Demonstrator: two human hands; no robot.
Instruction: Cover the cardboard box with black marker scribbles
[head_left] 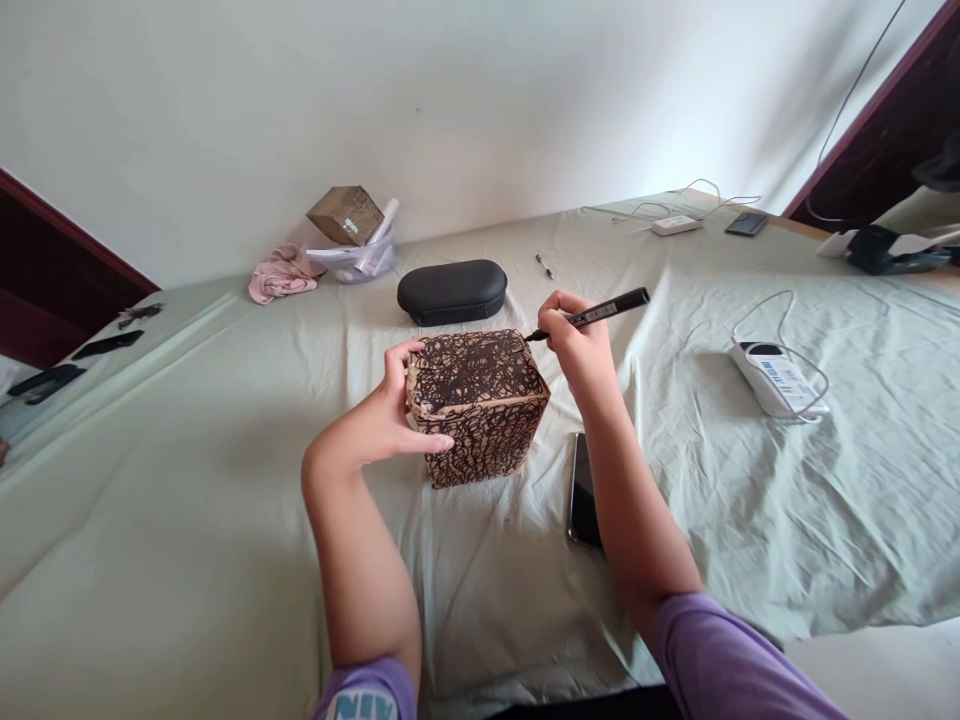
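Observation:
A brown cardboard box point(480, 400), its top and front covered in dense black scribbles, rests on the cloth-covered surface in front of me. My left hand point(390, 415) grips the box at its left side, thumb across the front and fingers at the top edge. In my right hand point(577, 345) is a black marker pen point(611, 308), pinched between the fingers. Its tip is at the box's far right top edge; whether it touches cannot be made out. Just behind the box lies a black zip case point(451, 290).
A phone point(583, 495) lies beside my right forearm. At right sits a white device point(778, 380) with a looped cable. Near the wall are a small pen point(544, 266), a plastic container point(356, 262) with another box point(345, 214) on it, a pink cloth point(282, 275) and a white power strip point(676, 225).

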